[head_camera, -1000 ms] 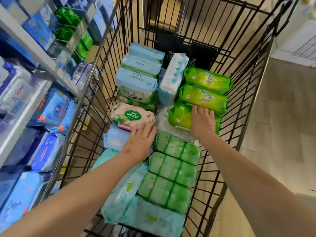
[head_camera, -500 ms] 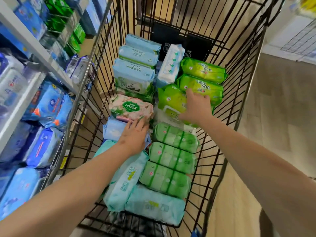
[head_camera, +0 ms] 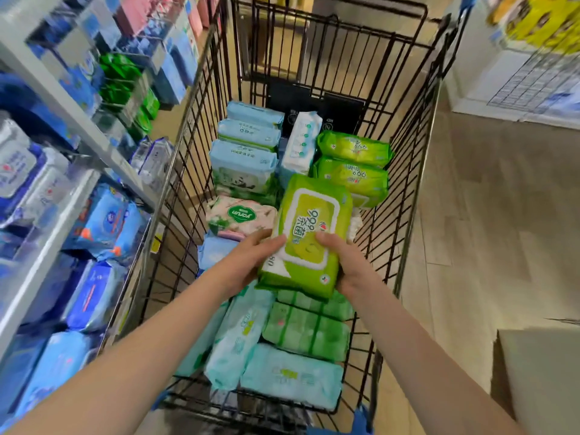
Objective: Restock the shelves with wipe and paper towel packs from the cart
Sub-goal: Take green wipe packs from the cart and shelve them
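Lime pack (head_camera: 309, 233): one, centre of frame, held flat-face-up above the load in the cart (head_camera: 408, 158), clear of the packs below. Left hand (head_camera: 251, 262): clasped the pack's near left edge, thumb on top. Right hand (head_camera: 348, 265): clasped the near right corner, thumb on the printed face, fingers hidden beneath. Lime pair (head_camera: 353, 161): two like packs, upper right of the basket, one just behind the other, the nearer partly covered by the held pack. White pack (head_camera: 301, 142): on edge, between the lime pair and the blue stack (head_camera: 244, 158), three pale blue packs in a row at upper left of the basket. Pink pack (head_camera: 240, 215): below the blue stack, just beside the left fingers; whether they touched could not be told. Green multipacks (head_camera: 307, 331): banded, under the held pack, toward the lower middle. Teal packs (head_camera: 292, 376): along the basket's lower edge and lower left, partly crossed by the left forearm. Black panel (head_camera: 314, 105): at the basket's far end. Shelves (head_camera: 72, 120): left of frame, beside the cart's wire wall, which stood between them and the load; stocked with blue packs (head_camera: 103, 221), blurred, and green ones higher up. Box (head_camera: 539, 372): brown, lower right, on the wood-look floor (head_camera: 502, 215).
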